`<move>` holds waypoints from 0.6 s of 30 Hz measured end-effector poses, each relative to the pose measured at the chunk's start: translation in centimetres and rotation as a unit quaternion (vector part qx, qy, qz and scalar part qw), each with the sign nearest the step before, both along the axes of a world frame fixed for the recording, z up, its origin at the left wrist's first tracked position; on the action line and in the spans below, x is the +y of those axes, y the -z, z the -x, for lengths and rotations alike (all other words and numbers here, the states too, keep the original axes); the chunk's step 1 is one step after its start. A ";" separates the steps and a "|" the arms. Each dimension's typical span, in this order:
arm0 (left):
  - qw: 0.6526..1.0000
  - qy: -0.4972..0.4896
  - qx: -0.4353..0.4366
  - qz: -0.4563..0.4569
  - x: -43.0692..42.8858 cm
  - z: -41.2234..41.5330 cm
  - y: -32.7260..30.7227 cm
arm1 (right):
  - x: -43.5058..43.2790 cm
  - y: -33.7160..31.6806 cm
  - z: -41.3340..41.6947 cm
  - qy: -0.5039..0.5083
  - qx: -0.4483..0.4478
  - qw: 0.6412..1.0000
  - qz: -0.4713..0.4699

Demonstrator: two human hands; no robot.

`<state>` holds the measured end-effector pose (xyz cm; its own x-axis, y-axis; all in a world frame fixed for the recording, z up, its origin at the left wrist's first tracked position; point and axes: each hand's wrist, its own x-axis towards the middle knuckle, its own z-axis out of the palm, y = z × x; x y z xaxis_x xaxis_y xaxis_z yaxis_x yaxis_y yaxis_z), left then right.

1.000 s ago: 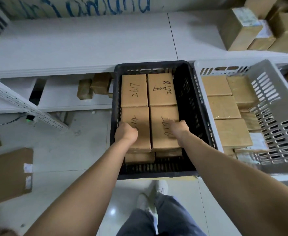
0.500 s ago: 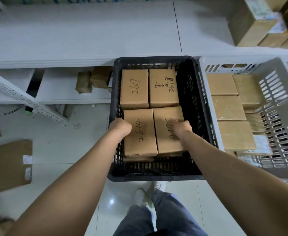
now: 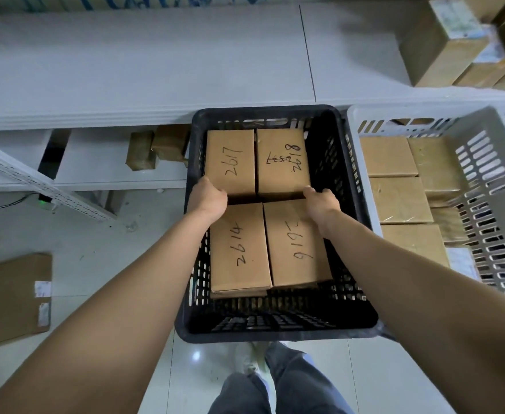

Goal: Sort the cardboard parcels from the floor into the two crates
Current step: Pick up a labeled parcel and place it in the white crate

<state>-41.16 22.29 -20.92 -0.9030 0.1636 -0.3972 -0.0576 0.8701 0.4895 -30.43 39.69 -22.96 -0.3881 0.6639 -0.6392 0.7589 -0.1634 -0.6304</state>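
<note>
A black crate [image 3: 349,312] holds several cardboard parcels with handwritten numbers. Parcels 2617 [image 3: 230,156] and 2618 [image 3: 284,150] lie in the far row. In the near row are parcels 2614 [image 3: 239,252] and 2616 [image 3: 296,249]. A dark gap separates the two rows. My left hand [image 3: 208,198] sits on the far end of 2614, fingers curled down into the gap. My right hand [image 3: 322,203] hooks over the far end of 2616 the same way. The white crate [image 3: 490,162] to the right holds several plain parcels [image 3: 400,198].
White shelving [image 3: 143,64] runs behind the crates, with brown boxes [image 3: 445,43] at its top right and small parcels [image 3: 155,149] on a lower shelf. A flat cardboard parcel [image 3: 12,297] lies on the floor at left. My legs and shoe [image 3: 257,363] are below the black crate.
Both hands moved from the middle of the near parcels to their far ends. A gap opened between the two rows as the near parcels shifted toward me.
</note>
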 end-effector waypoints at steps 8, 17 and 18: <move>1.000 -0.016 -0.005 0.000 2.7 3.8 0.8 | 3.3 -0.1 4.2 -0.006 0.010 1.000 0.018; 0.998 -0.033 -0.037 0.042 4.4 6.9 1.9 | 4.8 1.1 7.0 -0.028 0.018 0.998 0.049; 0.997 -0.034 -0.056 0.040 4.3 7.0 2.1 | 4.9 1.2 7.1 -0.029 0.017 0.998 0.047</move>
